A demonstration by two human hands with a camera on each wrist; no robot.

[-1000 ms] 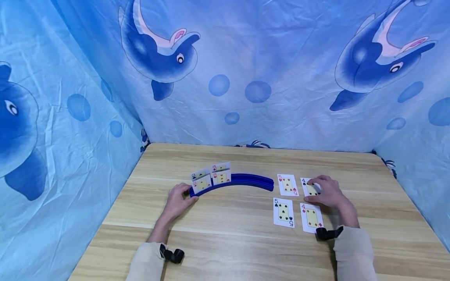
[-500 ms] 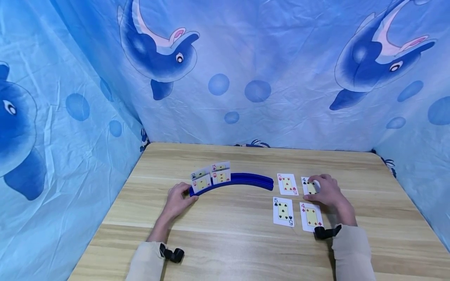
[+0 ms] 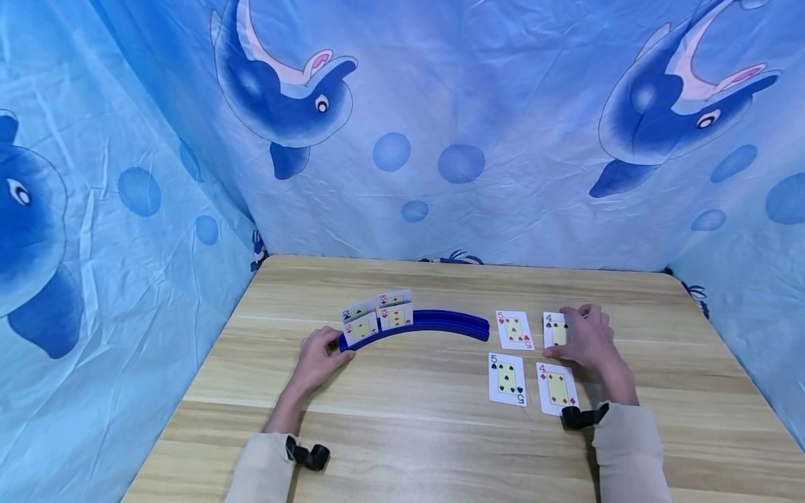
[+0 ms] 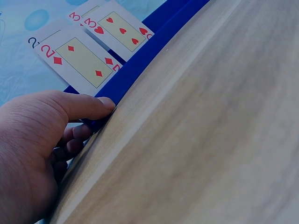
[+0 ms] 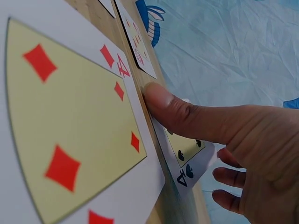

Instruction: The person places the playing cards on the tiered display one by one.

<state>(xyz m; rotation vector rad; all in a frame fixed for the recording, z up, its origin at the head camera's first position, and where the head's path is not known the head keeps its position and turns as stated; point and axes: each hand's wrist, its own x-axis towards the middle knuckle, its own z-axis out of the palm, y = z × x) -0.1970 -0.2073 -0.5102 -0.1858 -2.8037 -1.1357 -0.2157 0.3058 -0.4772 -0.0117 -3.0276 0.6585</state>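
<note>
A blue curved card holder [image 3: 449, 323] lies on the table, and my left hand [image 3: 319, 360] pinches its left end, with the thumb [image 4: 91, 106] along the front. Standing in its front slot are the two of diamonds [image 3: 361, 330] and the three of hearts [image 3: 396, 317]. Behind them a black two [image 3: 357, 311] and a red three [image 3: 394, 299] are partly hidden. At the right, my right hand [image 3: 591, 341] holds the four of spades [image 3: 556, 330] between thumb and fingers. The fingertips behind that card are partly hidden in the right wrist view.
Face up on the table lie the five of hearts [image 3: 515, 330], the five of spades [image 3: 506, 378] and the four of diamonds [image 3: 557, 388], close to my right hand. A blue dolphin-print curtain [image 3: 428, 105] hangs behind the wooden table [image 3: 415, 433].
The four of spades has shifted slightly up and to the right in my right hand, whose fingers have moved toward its far edge. My left hand and the holder stay put.
</note>
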